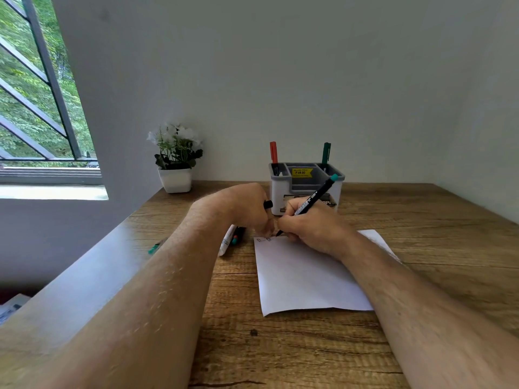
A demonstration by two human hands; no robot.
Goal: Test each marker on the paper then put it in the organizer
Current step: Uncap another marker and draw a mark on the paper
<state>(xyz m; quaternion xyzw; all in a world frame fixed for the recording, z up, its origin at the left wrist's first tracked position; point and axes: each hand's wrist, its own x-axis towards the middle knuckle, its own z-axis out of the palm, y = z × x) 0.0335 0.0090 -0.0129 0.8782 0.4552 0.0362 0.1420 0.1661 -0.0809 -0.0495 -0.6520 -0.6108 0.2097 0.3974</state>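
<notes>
My right hand (311,228) grips a black marker (311,202) with a teal end, its tip touching the top left corner of the white paper (303,279), next to two small marks. My left hand (247,209) is closed around a black cap (268,204) and rests by the paper's corner. The white and grey organizer (306,189) stands behind my hands, with a red marker (273,152) upright in its left slot and a green marker (326,153) in its right slot. More markers (231,238) lie on the desk under my left wrist.
A potted white-flower plant (175,158) stands at the back left of the wooden desk (280,346). A teal-ended marker (156,246) lies near the desk's left edge. The wall is close behind the organizer, and a window lies to the left.
</notes>
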